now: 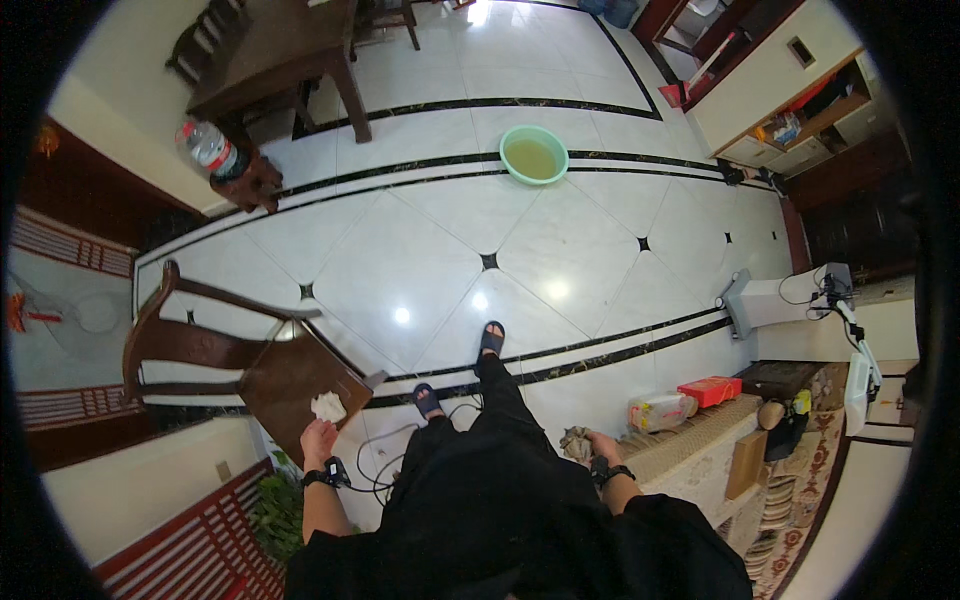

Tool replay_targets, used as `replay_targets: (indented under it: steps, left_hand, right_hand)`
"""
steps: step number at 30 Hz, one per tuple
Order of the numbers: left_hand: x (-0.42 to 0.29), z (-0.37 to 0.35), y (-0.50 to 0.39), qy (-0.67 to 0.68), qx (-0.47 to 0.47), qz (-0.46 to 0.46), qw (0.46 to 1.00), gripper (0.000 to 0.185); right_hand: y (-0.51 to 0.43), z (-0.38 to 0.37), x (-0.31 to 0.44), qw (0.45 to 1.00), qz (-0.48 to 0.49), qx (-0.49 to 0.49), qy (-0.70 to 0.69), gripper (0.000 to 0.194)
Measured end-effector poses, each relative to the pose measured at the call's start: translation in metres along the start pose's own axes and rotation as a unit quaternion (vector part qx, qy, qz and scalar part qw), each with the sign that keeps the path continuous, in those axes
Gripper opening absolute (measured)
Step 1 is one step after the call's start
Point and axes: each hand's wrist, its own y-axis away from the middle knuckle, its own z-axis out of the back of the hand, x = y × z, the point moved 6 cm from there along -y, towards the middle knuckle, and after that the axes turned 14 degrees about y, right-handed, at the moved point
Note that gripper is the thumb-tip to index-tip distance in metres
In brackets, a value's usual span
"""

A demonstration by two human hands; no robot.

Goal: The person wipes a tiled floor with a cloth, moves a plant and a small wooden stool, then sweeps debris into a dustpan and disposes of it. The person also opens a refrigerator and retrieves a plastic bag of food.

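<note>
My right hand (604,448) is closed around a crumpled grey-brown rag (577,444) beside my right leg. On the left, my left hand (319,441) is at the near edge of a dark wooden chair (279,379), with its fingers curled. A crumpled white cloth or tissue (328,406) shows over the chair seat, right at the fingertips. Whether those fingers grip it or only come close to it cannot be made out. Farther ahead on the tiled floor stands a pale green basin (534,178) of cloudy, yellowish water.
Black cables (375,450) lie by my left foot. A cushioned sofa (675,450) at right bears a plastic package (660,412) and a red box (709,391). Beyond it is a wheeled stand (780,300). A large bottle (210,148) tops a wooden stool (251,184) near the dining table (277,56).
</note>
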Motion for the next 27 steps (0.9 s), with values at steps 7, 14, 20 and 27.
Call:
replay_targets:
  steps: [7, 14, 20, 27]
  left_hand:
    - [-0.065, -0.228, 0.086, -0.105, 0.091, -0.062, 0.988, 0.025]
    - [-0.022, -0.273, 0.046, -0.074, 0.129, 0.036, 0.988, 0.03]
    - [0.044, -0.278, 0.005, -0.021, 0.173, 0.162, 0.971, 0.03]
    - [0.05, -0.337, -0.052, 0.049, -0.045, 0.206, 0.976, 0.025]
  right_hand:
    - [-0.13, 0.069, 0.181, 0.97, 0.183, 0.031, -0.159, 0.039]
    - [-0.152, 0.173, 0.367, 0.939, 0.197, -0.004, -0.282, 0.025]
    - [-0.172, 0.197, 0.437, 0.922, 0.192, 0.056, -0.332, 0.023]
    - [-0.236, 0.224, 0.368, 0.97, 0.216, -0.112, -0.021, 0.04]
